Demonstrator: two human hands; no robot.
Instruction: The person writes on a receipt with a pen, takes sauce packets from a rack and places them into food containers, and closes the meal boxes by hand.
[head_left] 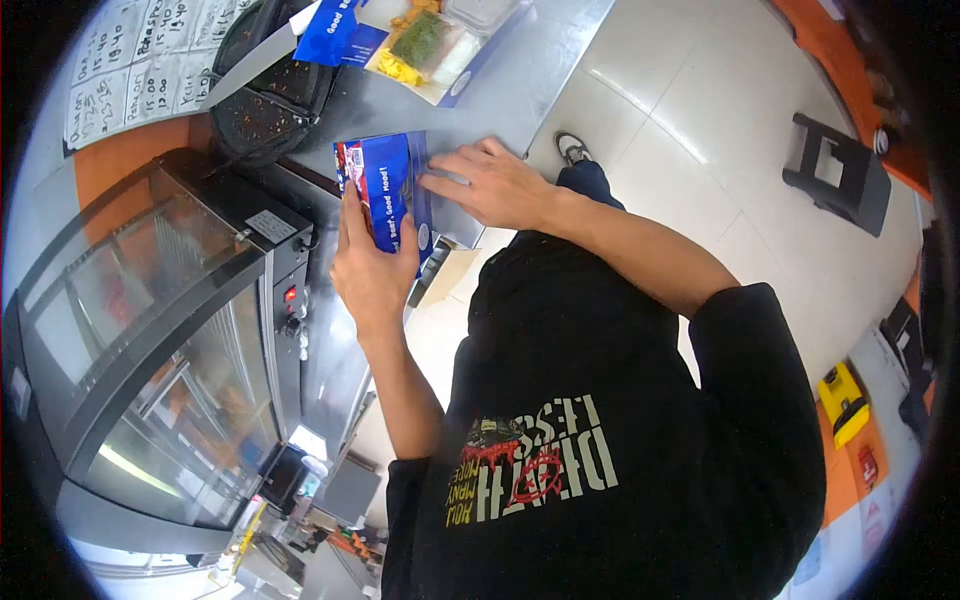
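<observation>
A blue cardboard box [385,185] with white lettering stands at the steel counter's edge. My left hand [375,265] is closed around its near end, with the thumb on the printed face and the fingers along the left side. Something red and white shows at the box's left edge; I cannot make out what it is. My right hand [490,185] rests at the box's right edge, fingers stretched out and fingertips on or just beside it. Farther back lies an open blue-and-white food box [450,92] holding yellow pieces, chopped greens and a clear plastic container [482,12].
At left stands a glass-fronted display warmer [180,330] with a lit red switch. Behind it sit a black tray [265,120] and handwritten sheets [150,65]. The steel counter [520,95] ends at a tiled floor with a black stool [838,175].
</observation>
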